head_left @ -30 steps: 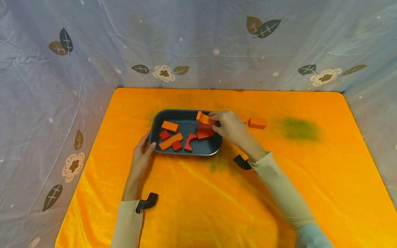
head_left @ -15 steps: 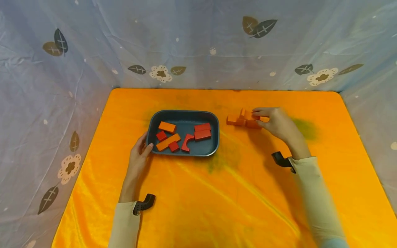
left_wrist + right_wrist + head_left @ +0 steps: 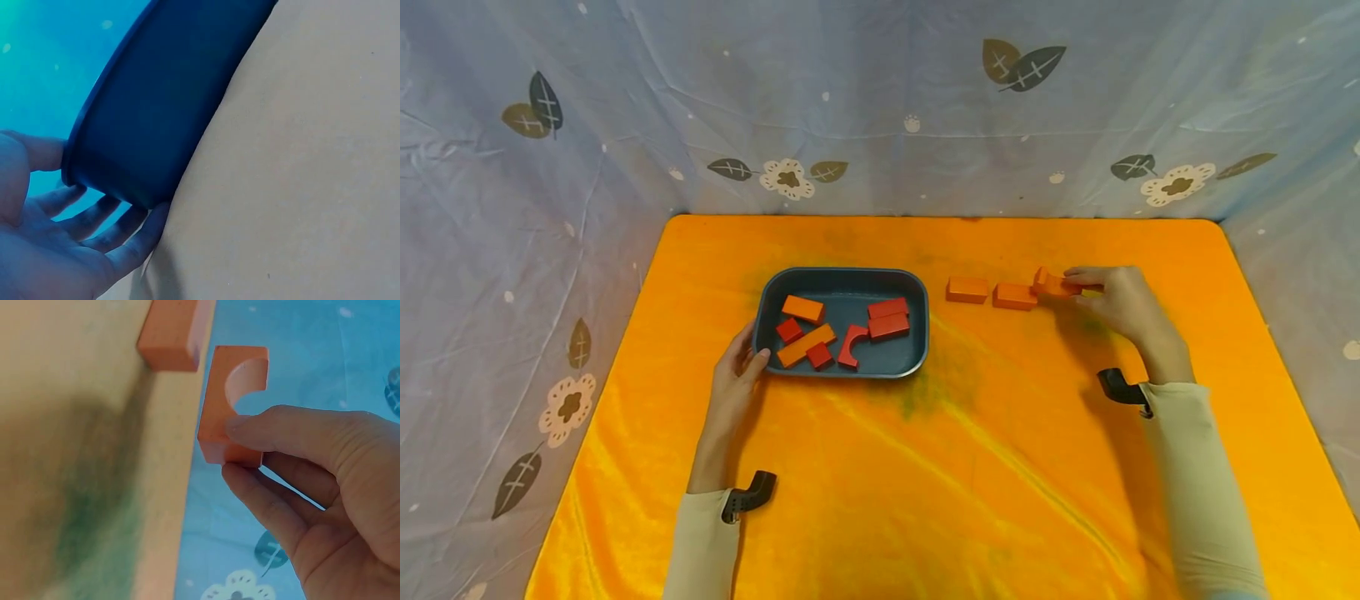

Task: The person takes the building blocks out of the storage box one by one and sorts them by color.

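My right hand (image 3: 1126, 302) pinches an orange arch block (image 3: 215, 400) between thumb and fingers, its half-round cutout facing up in the head view. The block hangs just right of an orange rectangular block (image 3: 1015, 297), whose end also shows in the right wrist view. Farther left lies a second orange block (image 3: 967, 290), a small gap between the two. My left hand (image 3: 739, 368) grips the left end of a dark blue-grey tray (image 3: 880, 374), thumb at the rim and fingers against the outer wall. Red and orange blocks lie in the tray, including a red arch block (image 3: 850, 346).
An orange cloth (image 3: 880, 500) covers the table. Patterned grey-blue curtains (image 3: 880, 100) hang behind it and at both sides. A black wrist mount (image 3: 752, 492) sticks out from the left sleeve, and another mount (image 3: 1122, 387) from the right.
My right hand has carried the orange arch block out of the tray and rightward, past the two orange blocks. The left hand has kept its grip on the tray's left end.
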A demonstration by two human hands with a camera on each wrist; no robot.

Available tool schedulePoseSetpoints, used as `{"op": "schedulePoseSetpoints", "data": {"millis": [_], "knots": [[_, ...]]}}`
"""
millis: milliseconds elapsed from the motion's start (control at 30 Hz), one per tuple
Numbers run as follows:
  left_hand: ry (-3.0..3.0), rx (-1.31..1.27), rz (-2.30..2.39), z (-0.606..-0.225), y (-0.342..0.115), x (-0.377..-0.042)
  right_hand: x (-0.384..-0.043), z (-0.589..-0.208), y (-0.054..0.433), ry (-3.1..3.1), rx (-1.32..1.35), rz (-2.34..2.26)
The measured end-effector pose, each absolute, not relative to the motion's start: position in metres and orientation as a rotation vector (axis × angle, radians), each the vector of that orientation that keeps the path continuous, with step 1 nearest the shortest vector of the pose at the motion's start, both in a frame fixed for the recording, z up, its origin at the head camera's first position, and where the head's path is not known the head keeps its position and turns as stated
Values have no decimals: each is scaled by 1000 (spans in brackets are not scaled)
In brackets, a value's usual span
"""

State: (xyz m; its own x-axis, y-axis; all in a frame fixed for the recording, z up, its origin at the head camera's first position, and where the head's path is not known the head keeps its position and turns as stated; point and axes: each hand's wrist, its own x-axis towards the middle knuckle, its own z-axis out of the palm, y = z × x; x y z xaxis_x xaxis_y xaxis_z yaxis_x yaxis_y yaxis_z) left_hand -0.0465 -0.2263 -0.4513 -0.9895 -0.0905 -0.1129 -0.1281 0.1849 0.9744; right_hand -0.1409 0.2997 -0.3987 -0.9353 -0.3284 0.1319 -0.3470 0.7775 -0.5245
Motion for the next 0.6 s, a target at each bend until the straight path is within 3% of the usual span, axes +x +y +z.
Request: {"op": "schedulePoseSetpoints", "data": {"millis": [600], "knots": [[2406,-228,1956,-453,-227,-48,-140,-433,319,-2973,511,900]]}}
